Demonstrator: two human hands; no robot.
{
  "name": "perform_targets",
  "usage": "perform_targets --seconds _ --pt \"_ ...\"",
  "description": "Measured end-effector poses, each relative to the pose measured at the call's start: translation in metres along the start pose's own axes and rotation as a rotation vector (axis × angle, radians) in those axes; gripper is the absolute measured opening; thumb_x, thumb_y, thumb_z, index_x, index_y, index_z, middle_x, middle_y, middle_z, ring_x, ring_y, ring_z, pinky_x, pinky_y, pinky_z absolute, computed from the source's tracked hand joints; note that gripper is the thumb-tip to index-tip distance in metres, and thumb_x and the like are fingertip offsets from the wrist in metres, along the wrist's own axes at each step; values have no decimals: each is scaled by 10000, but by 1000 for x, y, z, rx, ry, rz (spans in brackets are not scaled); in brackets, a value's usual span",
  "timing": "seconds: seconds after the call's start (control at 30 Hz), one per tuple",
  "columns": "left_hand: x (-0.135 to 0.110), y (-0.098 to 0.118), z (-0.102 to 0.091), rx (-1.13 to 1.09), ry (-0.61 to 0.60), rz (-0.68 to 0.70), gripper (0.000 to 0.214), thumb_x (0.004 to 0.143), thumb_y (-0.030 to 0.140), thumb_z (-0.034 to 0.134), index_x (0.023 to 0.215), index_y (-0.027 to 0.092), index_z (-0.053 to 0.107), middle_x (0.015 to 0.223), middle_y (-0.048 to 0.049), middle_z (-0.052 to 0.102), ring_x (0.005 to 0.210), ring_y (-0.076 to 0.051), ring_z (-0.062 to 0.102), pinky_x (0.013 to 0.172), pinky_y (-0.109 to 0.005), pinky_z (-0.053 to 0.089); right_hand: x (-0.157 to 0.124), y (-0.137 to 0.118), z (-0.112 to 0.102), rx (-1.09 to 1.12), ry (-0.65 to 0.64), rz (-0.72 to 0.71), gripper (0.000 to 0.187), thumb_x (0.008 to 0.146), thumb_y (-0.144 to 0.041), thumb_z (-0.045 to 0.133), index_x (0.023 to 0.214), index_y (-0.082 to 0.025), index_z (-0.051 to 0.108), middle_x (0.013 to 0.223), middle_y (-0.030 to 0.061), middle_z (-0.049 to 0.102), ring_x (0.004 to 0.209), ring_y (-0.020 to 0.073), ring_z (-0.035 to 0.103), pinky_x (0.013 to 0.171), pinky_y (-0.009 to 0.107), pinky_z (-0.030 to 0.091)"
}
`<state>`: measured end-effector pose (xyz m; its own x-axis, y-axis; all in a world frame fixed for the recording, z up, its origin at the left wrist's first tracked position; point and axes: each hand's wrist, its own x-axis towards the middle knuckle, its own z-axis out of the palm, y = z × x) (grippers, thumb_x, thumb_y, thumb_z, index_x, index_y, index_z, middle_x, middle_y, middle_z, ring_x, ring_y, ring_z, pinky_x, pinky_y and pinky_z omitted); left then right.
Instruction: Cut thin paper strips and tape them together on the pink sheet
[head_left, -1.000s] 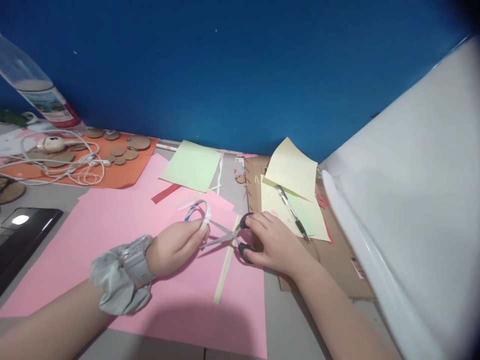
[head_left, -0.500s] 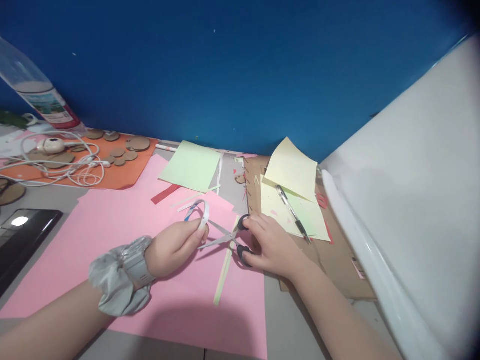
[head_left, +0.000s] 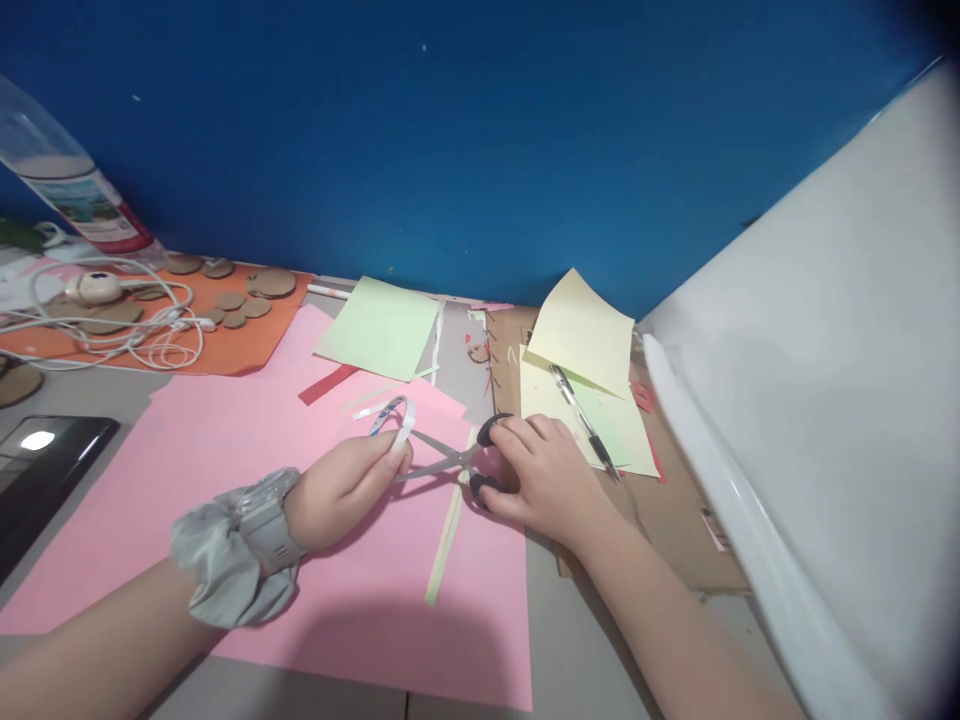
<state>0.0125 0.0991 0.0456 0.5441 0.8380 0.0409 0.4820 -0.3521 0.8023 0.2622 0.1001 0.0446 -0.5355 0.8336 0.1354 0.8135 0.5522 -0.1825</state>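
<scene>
My left hand (head_left: 346, 487), with a grey watch and scrunchie at the wrist, pinches a curled white paper strip (head_left: 396, 420) over a large pink sheet (head_left: 225, 470). My right hand (head_left: 541, 477) grips the black handles of a pair of scissors (head_left: 450, 463). The scissor blades are open and point left toward the strip, touching it near my left fingertips. A pale green strip (head_left: 445, 535) lies on the pink sheet below the scissors.
A green sheet (head_left: 379, 328) and folded yellow paper (head_left: 585, 345) with a pen (head_left: 581, 407) lie behind. Brown cardboard (head_left: 675, 520) sits at right beside a white roll (head_left: 787, 500). An orange sheet (head_left: 247, 340) with cardboard discs, earphones (head_left: 120, 320), a bottle (head_left: 75, 190) and a dark phone (head_left: 37, 470) are left.
Both hands have shifted slightly up and left with the strip and scissors. The scissor blades have closed a little toward the strip.
</scene>
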Motion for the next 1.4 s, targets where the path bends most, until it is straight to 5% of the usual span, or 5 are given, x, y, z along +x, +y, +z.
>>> perform_targets --seconds 0.53,1.4 --pt "-6 -8 5 153 39 64 303 953 295 202 732 204 388 641 0 489 577 -150 426 605 -309 358 -1 3 -1 230 -74 22 277 718 -236 597 954 -211 453 1019 51 563 947 236 466 846 375 333" --pt "-5 -6 7 192 -41 66 393 956 368 135 704 200 386 621 -15 471 563 -154 403 604 -317 342 0 -1 0 171 -86 -33 277 678 -263 613 909 -197 477 1019 54 559 944 227 463 827 350 331"
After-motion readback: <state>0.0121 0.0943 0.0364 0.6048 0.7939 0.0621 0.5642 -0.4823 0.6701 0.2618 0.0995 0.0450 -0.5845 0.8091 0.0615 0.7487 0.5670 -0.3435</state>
